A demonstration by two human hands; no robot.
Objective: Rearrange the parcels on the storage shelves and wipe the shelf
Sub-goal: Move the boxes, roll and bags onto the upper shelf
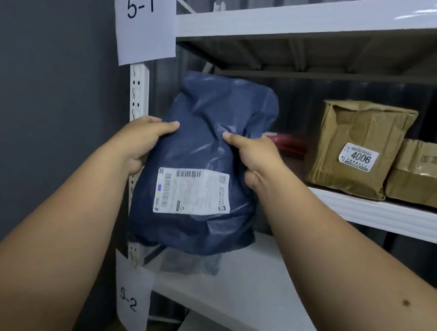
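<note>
Navy plastic mailer bag [201, 163], one item, white label facing us, held upright in front of the shelf's left end. Our left hand [142, 140] and right hand [252, 158] pinch its sides, thumbs in front. Soft, crumpling, probably light and slick; we judge mid-height side grips best. Neighbours: brown parcel marked 4006 [357, 148].

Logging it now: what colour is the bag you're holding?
Dark blue parcel bag with a white label, head view.
</note>
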